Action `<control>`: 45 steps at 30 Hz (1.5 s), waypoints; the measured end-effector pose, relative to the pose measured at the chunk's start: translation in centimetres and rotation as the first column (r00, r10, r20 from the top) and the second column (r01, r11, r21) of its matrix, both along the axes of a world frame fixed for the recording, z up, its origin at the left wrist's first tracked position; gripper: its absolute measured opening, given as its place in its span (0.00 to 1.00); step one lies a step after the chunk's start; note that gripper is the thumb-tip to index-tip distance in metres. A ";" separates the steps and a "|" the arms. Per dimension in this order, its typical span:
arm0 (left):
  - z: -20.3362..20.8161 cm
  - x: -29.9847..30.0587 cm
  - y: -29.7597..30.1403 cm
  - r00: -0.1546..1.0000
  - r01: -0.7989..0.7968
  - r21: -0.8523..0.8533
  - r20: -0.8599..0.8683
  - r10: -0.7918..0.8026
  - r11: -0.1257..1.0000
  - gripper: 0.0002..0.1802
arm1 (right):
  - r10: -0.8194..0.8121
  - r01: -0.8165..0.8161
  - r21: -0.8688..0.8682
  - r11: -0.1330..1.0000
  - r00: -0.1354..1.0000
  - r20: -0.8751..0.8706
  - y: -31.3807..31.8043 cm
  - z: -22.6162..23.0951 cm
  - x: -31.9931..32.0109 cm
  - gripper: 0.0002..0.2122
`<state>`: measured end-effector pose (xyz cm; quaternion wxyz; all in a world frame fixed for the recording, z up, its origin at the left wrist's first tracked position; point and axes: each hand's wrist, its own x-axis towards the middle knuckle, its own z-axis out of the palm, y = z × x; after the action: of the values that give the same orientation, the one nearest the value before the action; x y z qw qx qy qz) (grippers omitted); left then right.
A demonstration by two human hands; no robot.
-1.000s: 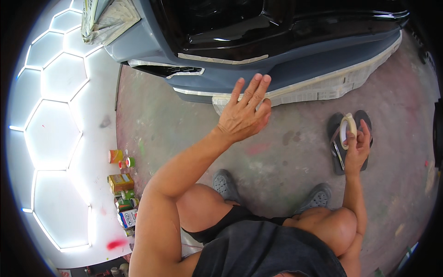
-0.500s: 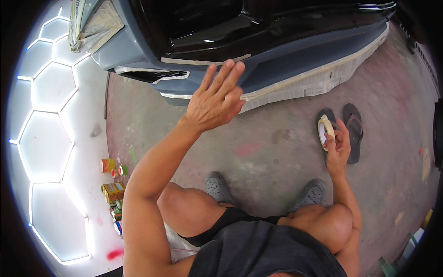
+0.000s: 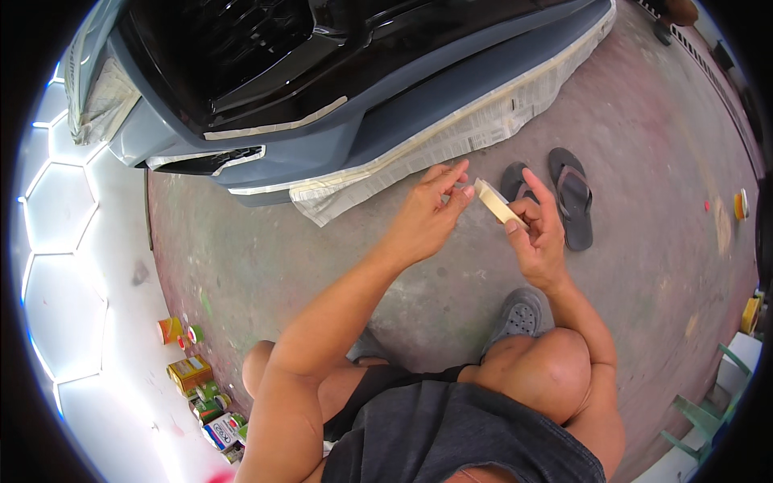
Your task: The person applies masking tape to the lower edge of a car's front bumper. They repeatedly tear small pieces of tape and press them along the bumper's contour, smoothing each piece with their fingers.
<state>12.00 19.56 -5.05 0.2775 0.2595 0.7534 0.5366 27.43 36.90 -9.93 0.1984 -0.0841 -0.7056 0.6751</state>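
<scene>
A roll of cream masking tape is held by my right hand, with the fingers closed on it and the index finger pointing up. My left hand is just left of the roll, a small gap away. Its fingers stretch toward the roll's upper end, the thumb apart from them, and nothing shows between them. Beyond both hands lies a grey and glossy black car bumper. A strip of masking tape runs along its black edge. Taped newspaper covers the lower side.
A pair of dark flip-flops lies on the concrete floor beyond my right hand. Several paint cans stand along the left wall, under hexagonal lights. A green chair is at the lower right. A person's foot shows at the far right.
My left hand has come off the taped strip on the bumper and moved right, near the roll. My right hand has brought the tape roll leftward and turned it. The view has shifted right.
</scene>
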 end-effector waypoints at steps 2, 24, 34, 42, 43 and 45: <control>-1.2 0.2 0.3 0.994 -0.037 0.023 0.105 0.035 0.999 0.23 | 0.021 -0.020 0.031 0.999 0.999 -0.032 0.2 -0.2 0.2 0.37; -1.3 0.5 -0.1 0.994 -0.013 -0.219 -0.106 -0.010 0.976 0.10 | 0.066 -0.152 0.178 0.972 0.907 0.416 1.3 -1.6 -1.0 0.29; -3.2 2.0 0.6 0.973 -0.169 0.027 0.167 0.162 0.985 0.15 | 0.216 -0.223 -0.011 0.975 0.933 0.287 1.0 -2.2 -0.5 0.32; -2.7 1.5 0.3 0.986 -0.134 -0.056 0.089 0.139 0.989 0.18 | 0.228 -0.229 -0.034 0.973 0.923 0.310 0.7 -0.8 -0.7 0.35; -2.6 1.6 0.3 0.987 -0.139 -0.065 0.066 0.143 0.988 0.19 | 0.228 -0.226 -0.042 0.973 0.920 0.319 0.7 -0.4 -0.7 0.35; -2.4 2.0 0.4 0.988 -0.150 -0.079 0.021 0.152 0.985 0.20 | 0.228 -0.222 -0.058 0.973 0.913 0.337 0.7 0.0 -0.8 0.36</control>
<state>13.95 19.93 -7.42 0.2559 0.1834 0.7875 0.5299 26.65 37.56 -9.91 -0.0067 -0.1199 -0.7280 0.6749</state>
